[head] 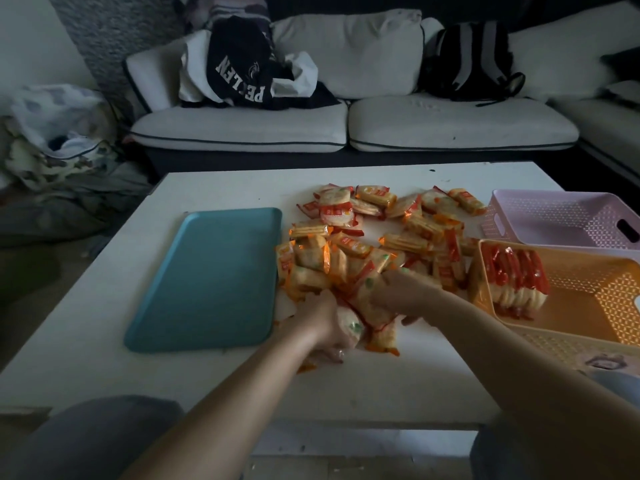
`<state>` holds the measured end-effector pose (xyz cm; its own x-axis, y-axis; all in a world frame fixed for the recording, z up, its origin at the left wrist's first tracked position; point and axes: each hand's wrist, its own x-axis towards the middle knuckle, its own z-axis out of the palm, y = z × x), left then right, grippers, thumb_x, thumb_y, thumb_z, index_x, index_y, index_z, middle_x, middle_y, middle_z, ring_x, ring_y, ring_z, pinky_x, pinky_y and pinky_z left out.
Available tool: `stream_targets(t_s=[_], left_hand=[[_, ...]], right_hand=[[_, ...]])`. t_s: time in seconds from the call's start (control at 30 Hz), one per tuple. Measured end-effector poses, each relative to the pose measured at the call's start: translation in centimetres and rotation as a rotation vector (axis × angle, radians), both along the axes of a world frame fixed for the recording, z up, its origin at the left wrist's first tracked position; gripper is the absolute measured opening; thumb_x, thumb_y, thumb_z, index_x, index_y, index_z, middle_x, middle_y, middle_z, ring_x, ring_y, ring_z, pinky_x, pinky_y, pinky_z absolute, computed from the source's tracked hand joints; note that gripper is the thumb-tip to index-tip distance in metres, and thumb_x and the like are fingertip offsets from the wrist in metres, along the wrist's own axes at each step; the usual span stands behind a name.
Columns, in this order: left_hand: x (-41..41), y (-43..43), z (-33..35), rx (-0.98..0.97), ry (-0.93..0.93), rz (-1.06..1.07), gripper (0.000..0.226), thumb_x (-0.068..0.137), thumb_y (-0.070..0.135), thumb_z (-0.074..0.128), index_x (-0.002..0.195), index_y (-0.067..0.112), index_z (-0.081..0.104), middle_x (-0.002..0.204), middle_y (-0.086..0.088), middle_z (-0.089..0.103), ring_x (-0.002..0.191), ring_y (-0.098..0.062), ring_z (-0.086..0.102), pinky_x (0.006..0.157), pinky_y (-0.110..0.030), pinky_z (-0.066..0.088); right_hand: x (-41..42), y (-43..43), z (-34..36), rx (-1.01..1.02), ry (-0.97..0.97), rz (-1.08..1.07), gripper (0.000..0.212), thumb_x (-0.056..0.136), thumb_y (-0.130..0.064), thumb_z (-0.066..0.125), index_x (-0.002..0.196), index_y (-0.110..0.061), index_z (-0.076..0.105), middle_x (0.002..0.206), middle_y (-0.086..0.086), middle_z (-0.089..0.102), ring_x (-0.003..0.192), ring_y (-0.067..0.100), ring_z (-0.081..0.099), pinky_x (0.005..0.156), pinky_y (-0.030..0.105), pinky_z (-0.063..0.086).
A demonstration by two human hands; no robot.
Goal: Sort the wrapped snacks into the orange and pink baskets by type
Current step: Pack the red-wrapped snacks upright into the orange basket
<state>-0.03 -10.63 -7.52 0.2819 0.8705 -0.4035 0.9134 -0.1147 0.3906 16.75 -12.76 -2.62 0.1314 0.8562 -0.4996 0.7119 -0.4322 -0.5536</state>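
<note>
A heap of wrapped snacks [377,237] in orange and red wrappers lies in the middle of the white table [104,323]. My left hand [325,323] grips a few packets [353,327] at the heap's near edge. My right hand [401,289] lies just right of it, its fingers curled over packets with green marks [370,284]. At the right, the orange basket [595,317] holds a row of red-topped packets [516,282] standing along its left wall. Behind it stands the pink basket [561,216], with nothing visible inside.
A teal tray [207,278] lies flat on the table left of the heap. A white sofa [346,123] with clothes and a dark backpack [467,60] runs behind the table. Bedding is piled on the floor at the left.
</note>
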Motion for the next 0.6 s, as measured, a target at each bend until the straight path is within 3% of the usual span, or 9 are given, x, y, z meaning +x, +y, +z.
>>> stream_targets(t_s=[0.13, 0.2, 0.27, 0.33, 0.4, 0.47, 0.53, 0.6], left_hand=[[0.3, 0.0, 0.4, 0.067, -0.046, 0.0, 0.087, 0.064, 0.037, 0.091, 0.133, 0.017, 0.042, 0.134, -0.007, 0.057, 0.116, -0.028, 0.058, 0.087, -0.038, 0.056], [-0.2, 0.3, 1.3, -0.038, -0.228, 0.078, 0.097, 0.07, 0.022, 0.091, 0.144, 0.022, 0.029, 0.134, -0.001, 0.05, 0.111, -0.028, 0.059, 0.069, -0.031, 0.059], [-1.3, 0.9, 2.4, -0.135, -0.42, 0.166, 0.107, 0.072, 0.008, 0.09, 0.15, 0.029, 0.02, 0.131, 0.001, 0.045, 0.105, -0.026, 0.059, 0.049, -0.023, 0.057], [-2.8, 1.8, 3.6, -0.221, -0.664, 0.265, 0.11, 0.062, 0.002, 0.094, 0.148, 0.027, 0.029, 0.133, -0.001, 0.051, 0.112, -0.031, 0.06, 0.055, -0.034, 0.061], [-4.3, 3.1, 4.6, -0.345, -0.918, 0.354, 0.103, 0.05, 0.004, 0.098, 0.14, 0.005, 0.048, 0.126, -0.015, 0.066, 0.112, -0.036, 0.066, 0.077, -0.049, 0.063], [-5.0, 3.8, 5.3, -0.434, -1.118, 0.397, 0.08, 0.051, 0.0, 0.094, 0.124, -0.006, 0.062, 0.114, -0.024, 0.072, 0.105, -0.039, 0.07, 0.092, -0.053, 0.058], [-5.0, 4.3, 5.6, -0.411, -1.197, 0.395, 0.06, 0.054, 0.001, 0.091, 0.11, -0.004, 0.07, 0.104, -0.023, 0.074, 0.098, -0.039, 0.071, 0.091, -0.05, 0.057], [-4.7, 4.8, 6.0, -0.347, -1.241, 0.412, 0.042, 0.058, 0.004, 0.086, 0.098, 0.005, 0.074, 0.097, -0.018, 0.076, 0.09, -0.033, 0.073, 0.088, -0.044, 0.057]], right_hand=[[0.6, 0.5, -0.2, 0.086, -0.122, 0.102, 0.031, 0.098, -0.021, 0.055, 0.122, -0.003, 0.06, 0.105, 0.008, 0.061, 0.089, 0.023, 0.059, 0.078, 0.034, 0.053], [1.2, 0.9, -0.3, 0.145, -0.069, 0.065, 0.027, 0.095, -0.022, 0.061, 0.115, -0.004, 0.065, 0.096, 0.006, 0.06, 0.088, 0.026, 0.057, 0.082, 0.037, 0.051], [1.6, 1.3, 0.0, 0.244, 0.013, -0.054, 0.024, 0.095, -0.022, 0.059, 0.112, -0.005, 0.065, 0.088, 0.001, 0.062, 0.084, 0.023, 0.06, 0.077, 0.035, 0.054], [1.3, 1.6, 0.2, 0.367, 0.104, -0.226, 0.031, 0.094, -0.026, 0.057, 0.12, -0.009, 0.061, 0.099, 0.001, 0.066, 0.09, 0.021, 0.065, 0.077, 0.036, 0.058], [0.3, 1.7, 0.8, 0.407, 0.213, -0.336, 0.031, 0.094, -0.027, 0.053, 0.119, -0.01, 0.06, 0.107, 0.01, 0.069, 0.093, 0.027, 0.068, 0.075, 0.041, 0.06], [-1.3, 2.1, 1.1, 0.338, 0.446, -0.377, 0.021, 0.099, -0.022, 0.051, 0.108, -0.008, 0.064, 0.099, 0.015, 0.071, 0.088, 0.031, 0.072, 0.079, 0.048, 0.062], [-3.2, 2.5, 2.1, 0.235, 0.73, -0.438, 0.016, 0.1, -0.014, 0.05, 0.096, -0.008, 0.064, 0.088, 0.016, 0.068, 0.077, 0.03, 0.071, 0.077, 0.05, 0.062], [-4.3, 3.6, 3.0, 0.21, 0.836, -0.433, 0.019, 0.1, -0.016, 0.046, 0.096, -0.006, 0.063, 0.092, 0.018, 0.066, 0.08, 0.03, 0.068, 0.073, 0.045, 0.061]])
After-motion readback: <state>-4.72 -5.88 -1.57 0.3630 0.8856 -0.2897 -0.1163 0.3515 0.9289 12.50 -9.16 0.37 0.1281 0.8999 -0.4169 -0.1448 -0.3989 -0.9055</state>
